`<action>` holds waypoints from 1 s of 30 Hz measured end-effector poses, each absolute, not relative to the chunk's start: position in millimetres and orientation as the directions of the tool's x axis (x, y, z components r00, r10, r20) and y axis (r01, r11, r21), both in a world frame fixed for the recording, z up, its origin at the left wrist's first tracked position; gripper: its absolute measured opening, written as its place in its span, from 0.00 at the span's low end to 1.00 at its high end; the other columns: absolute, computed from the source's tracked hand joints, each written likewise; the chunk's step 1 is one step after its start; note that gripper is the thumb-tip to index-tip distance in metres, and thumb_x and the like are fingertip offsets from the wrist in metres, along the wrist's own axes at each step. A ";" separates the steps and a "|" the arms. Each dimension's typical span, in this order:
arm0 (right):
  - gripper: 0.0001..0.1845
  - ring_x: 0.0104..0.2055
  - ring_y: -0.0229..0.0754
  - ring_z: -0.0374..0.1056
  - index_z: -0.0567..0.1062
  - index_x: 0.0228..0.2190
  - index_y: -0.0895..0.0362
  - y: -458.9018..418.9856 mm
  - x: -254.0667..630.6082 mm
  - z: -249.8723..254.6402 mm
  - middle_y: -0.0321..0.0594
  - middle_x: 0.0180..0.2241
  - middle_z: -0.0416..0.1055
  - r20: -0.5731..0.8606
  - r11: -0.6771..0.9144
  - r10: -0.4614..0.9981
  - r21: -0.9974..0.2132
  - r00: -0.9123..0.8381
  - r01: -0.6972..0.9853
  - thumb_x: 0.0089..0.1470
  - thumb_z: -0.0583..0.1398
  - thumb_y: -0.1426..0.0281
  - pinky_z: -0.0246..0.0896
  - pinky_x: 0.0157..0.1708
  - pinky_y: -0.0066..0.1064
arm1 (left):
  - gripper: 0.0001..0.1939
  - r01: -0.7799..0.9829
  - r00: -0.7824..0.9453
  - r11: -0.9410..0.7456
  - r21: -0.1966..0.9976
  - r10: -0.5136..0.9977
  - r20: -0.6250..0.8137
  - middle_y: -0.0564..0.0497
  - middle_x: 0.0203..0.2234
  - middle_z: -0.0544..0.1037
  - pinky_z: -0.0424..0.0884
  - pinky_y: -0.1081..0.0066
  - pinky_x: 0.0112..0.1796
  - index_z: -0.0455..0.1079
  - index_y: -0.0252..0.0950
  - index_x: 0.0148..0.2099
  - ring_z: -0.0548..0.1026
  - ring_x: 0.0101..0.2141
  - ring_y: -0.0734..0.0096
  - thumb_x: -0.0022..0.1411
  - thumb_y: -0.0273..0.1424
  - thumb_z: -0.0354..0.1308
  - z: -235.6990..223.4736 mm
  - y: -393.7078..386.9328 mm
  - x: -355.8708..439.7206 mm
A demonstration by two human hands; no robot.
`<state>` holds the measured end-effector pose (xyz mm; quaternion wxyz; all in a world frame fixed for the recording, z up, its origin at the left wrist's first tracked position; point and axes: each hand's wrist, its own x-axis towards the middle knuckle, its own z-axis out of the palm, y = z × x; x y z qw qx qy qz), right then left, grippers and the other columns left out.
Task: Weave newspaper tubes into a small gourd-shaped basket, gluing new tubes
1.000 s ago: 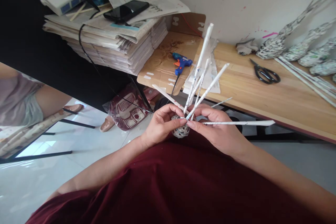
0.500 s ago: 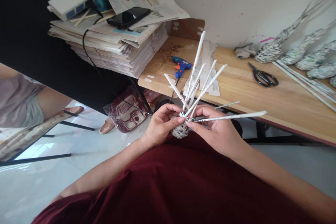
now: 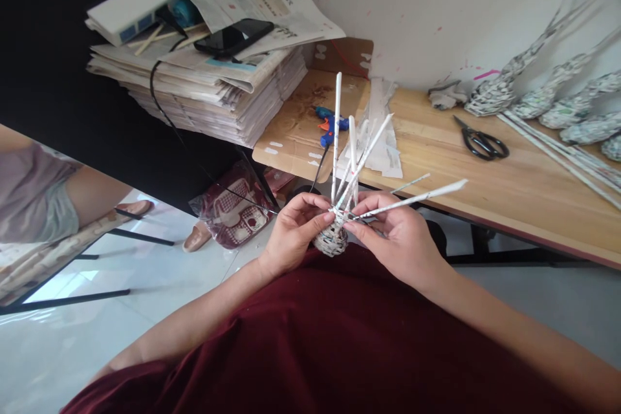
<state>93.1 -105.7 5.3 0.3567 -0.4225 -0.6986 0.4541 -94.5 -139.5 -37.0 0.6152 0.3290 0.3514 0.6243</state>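
Above my lap I hold a small woven newspaper piece [image 3: 332,239], rounded at the bottom, with several rolled paper tubes [image 3: 365,158] fanning up from its top. My left hand [image 3: 297,231] is closed on its left side, thumb pressed at the rim. On the other side, the thumb and fingers of my right hand [image 3: 395,229] pinch a paper tube [image 3: 427,195] that points out to the right, close to the rim. Part of the weave and some fingertips are hidden behind the hands.
Black-handled scissors [image 3: 481,139], a blue glue gun [image 3: 334,129] and paper strips [image 3: 383,142] lie on the wooden table [image 3: 427,162]. Finished-looking woven pieces [image 3: 492,94] stand at right. A phone [image 3: 234,37] rests on stacked newspapers [image 3: 218,100]. Another person's legs [image 3: 97,197] show at left.
The woven piece has turned in my hands, so its upright tubes lean further left. The tube at my right hand now slants more upward. Both hands keep their hold.
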 end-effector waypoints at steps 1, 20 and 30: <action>0.10 0.46 0.48 0.76 0.77 0.35 0.53 -105.3 93.8 4.7 0.46 0.49 0.76 0.140 0.266 0.912 -0.918 -0.386 0.295 0.56 0.69 0.62 0.75 0.45 0.42 | 0.10 -0.521 -0.025 0.000 0.853 1.000 -0.015 0.52 0.37 0.77 0.73 0.75 0.39 0.74 0.36 0.40 0.76 0.36 0.76 0.58 0.29 0.72 -36.2 -139.9 -94.5; 0.02 0.48 0.48 0.75 0.80 0.35 0.51 -96.6 93.0 -1.4 0.43 0.41 0.75 0.427 0.565 0.803 -0.766 -0.415 0.306 0.57 0.68 0.70 0.75 0.43 0.39 | 0.18 -0.346 -0.078 -0.037 0.938 0.997 0.011 0.55 0.33 0.74 0.69 0.74 0.38 0.63 0.38 0.42 0.73 0.34 0.76 0.59 0.33 0.71 -29.7 -136.3 -89.4; 0.03 0.45 0.46 0.76 0.82 0.35 0.51 -91.6 96.3 -3.8 0.42 0.41 0.77 0.521 0.664 0.740 -0.668 -0.426 0.336 0.57 0.68 0.70 0.75 0.47 0.40 | 0.17 -0.334 -0.007 -0.038 0.942 0.999 0.038 0.54 0.35 0.73 0.68 0.74 0.40 0.64 0.37 0.43 0.71 0.36 0.76 0.60 0.32 0.71 -31.5 -136.2 -91.3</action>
